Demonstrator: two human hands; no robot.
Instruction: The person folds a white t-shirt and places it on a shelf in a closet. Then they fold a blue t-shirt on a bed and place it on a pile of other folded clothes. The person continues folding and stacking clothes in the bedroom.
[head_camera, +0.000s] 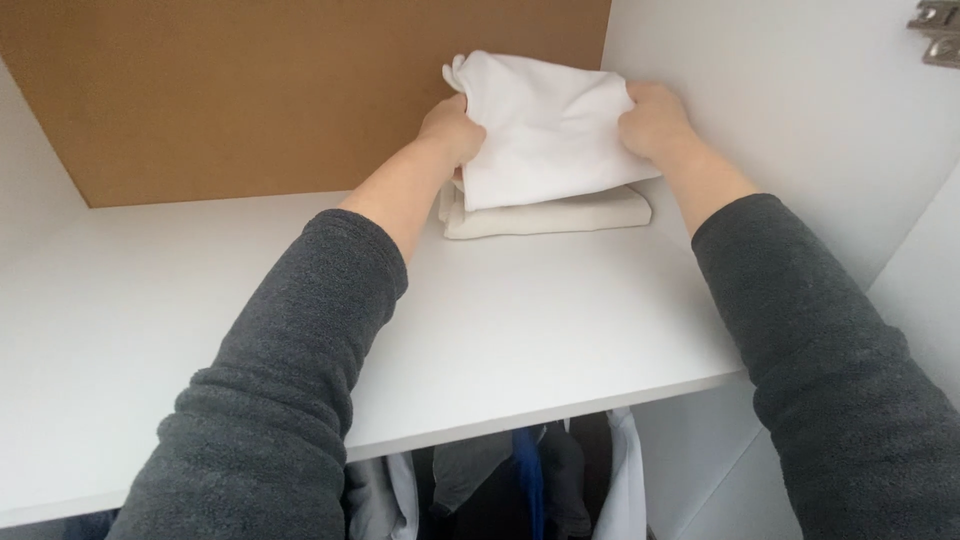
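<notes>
Gripping a folded white cloth by opposite edges: left hand and right hand, both closed. Cloth rests tilted atop folded cream cloth, on white shelf, near its back right corner.

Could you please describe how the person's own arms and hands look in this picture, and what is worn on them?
Both arms wear dark grey, fleecy long sleeves, pushed up so the forearms are bare. The left hand and right hand are bare: no gloves, rings, watch or bracelets that I can see. The sleeve fabric looks soft and slightly bunched near the cuffs.
</notes>
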